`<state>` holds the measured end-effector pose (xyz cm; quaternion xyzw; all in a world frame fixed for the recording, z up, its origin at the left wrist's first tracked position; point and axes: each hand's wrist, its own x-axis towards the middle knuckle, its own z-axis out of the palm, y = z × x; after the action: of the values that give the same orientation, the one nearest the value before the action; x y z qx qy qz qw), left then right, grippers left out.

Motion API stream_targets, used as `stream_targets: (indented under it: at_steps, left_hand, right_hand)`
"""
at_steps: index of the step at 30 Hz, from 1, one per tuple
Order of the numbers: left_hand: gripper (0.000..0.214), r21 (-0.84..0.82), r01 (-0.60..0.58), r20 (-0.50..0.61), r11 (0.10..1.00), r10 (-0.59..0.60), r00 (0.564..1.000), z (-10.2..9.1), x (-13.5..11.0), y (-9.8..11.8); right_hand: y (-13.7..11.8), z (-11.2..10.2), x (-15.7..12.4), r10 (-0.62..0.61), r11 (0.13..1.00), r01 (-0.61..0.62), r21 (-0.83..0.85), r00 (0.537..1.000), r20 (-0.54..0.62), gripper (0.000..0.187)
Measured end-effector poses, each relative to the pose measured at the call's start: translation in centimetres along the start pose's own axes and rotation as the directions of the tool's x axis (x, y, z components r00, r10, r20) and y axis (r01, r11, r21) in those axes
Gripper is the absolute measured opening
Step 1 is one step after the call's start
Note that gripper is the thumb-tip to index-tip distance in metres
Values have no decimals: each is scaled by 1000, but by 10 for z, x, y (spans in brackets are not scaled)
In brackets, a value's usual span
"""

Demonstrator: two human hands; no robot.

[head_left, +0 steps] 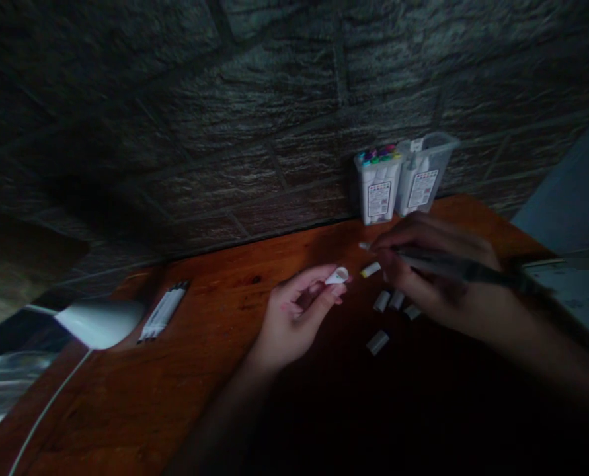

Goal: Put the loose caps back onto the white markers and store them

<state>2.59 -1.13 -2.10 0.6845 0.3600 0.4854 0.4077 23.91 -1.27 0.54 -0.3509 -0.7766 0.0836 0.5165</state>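
Between the thumb and fingers of my left hand [297, 314] is a small white marker cap [337, 276], its hollow end facing up and to the right. My right hand [437, 271] grips a marker [443, 263] like a pen, its pale tip pointing left, apart from the cap. The marker's rear end is dark and blurred. On the table below and between my hands lie several loose caps [378, 342], one of them a white cap with a yellow end [371, 270].
Two clear plastic boxes, one full of markers [379, 192] and one partly filled [423, 182], stand against the brick wall [284, 119]. A row of markers [164, 312] lies left on the wooden table [225, 284], beside a white lamp [100, 322] with a cord.
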Motion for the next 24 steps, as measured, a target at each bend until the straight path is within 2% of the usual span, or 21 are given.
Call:
stream_targets:
  at_steps: [4,10,13,18,21,24]
  left_hand:
    - [18,-36,11,14,999,-11,1000,-2,0,0]
    - [19,-57,1,17,998,0,1000,-2,0,0]
    - [19,-51,0,16,999,1,1000,-2,0,0]
    - [21,-12,35,33,999,-34,999,-3,1,-4]
    - [23,-5,42,20,999,-42,999,-3,2,-7]
    - [26,46,27,-26,999,-26,999,-5,3,-10]
  right_hand:
    - [9,-4,2,79,997,-81,-19,990,-119,6]
    - [6,-1,0,102,994,-99,43,992,-80,5]
    - [5,2,-1,170,984,-161,82,979,-113,7]
    - [7,7,3,367,901,-317,295,921,-129,18]
    - [7,10,6,447,837,-387,386,891,-75,32]
    - [9,13,7,510,770,-441,462,860,-29,30]
